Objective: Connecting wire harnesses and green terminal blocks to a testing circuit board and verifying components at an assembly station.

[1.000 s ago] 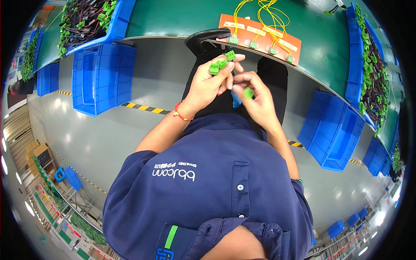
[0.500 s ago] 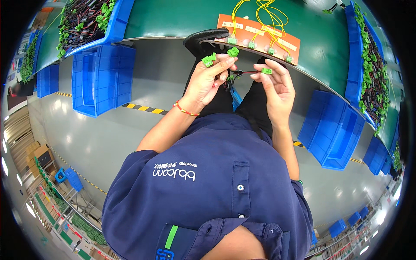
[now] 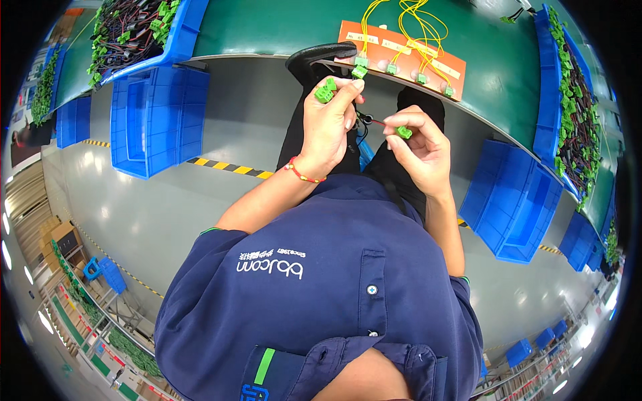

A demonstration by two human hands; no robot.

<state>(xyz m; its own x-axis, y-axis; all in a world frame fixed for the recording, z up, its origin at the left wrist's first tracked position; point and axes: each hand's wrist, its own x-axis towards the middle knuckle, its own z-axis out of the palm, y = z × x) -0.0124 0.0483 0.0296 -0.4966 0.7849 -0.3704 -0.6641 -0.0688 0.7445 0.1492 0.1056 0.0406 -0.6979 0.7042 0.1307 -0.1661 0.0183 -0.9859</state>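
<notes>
Hands: left hand (image 3: 329,127) grips green plugs (image 3: 326,90), right hand (image 3: 420,150) pinches one plug (image 3: 404,132); keep wire (image 3: 372,122) between them slack, aligned.

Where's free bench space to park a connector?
Bare green bench lies between the left blue bin of wired connectors and the orange test board; more right of the board, before the right-hand bin. The board itself is crowded with yellow wires.
</notes>
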